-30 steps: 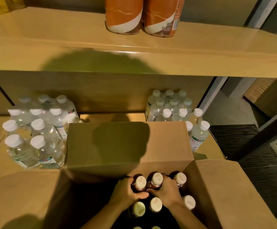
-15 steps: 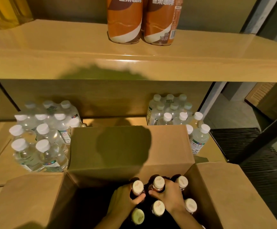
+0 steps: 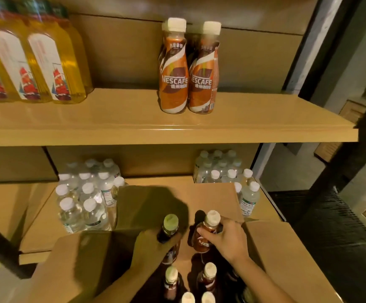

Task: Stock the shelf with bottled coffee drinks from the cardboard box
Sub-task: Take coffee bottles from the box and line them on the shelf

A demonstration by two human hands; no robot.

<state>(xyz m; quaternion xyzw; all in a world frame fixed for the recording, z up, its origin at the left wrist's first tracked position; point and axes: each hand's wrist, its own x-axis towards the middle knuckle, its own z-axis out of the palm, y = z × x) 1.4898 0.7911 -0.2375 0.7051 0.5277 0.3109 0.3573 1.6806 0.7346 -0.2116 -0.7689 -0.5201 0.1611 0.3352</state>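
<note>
My left hand [image 3: 150, 244] is closed around a brown coffee bottle [image 3: 169, 230] with a pale cap, held above the open cardboard box [image 3: 271, 248]. Just to its right, a second coffee bottle [image 3: 207, 231] is gripped at the shoulder by my right hand [image 3: 228, 239]. Both bottles are upright and clear of the box. Several more capped coffee bottles [image 3: 207, 278] stand inside the box below. Two orange coffee bottles [image 3: 186, 68] stand side by side on the upper shelf [image 3: 134, 125], right of centre.
Yellow oil bottles [image 3: 35, 64] fill the upper shelf's left end. Shrink-wrapped water bottle packs sit on the lower shelf, one at the left [image 3: 86, 193] and one at the right [image 3: 228, 173], behind the box's raised back flap [image 3: 177, 200]. A dark post [image 3: 330, 62] bounds the shelf on the right.
Both hands have lifted a bottle each up out of the box. The view has tilted upward, so the upper shelf and its two coffee bottles now show in full.
</note>
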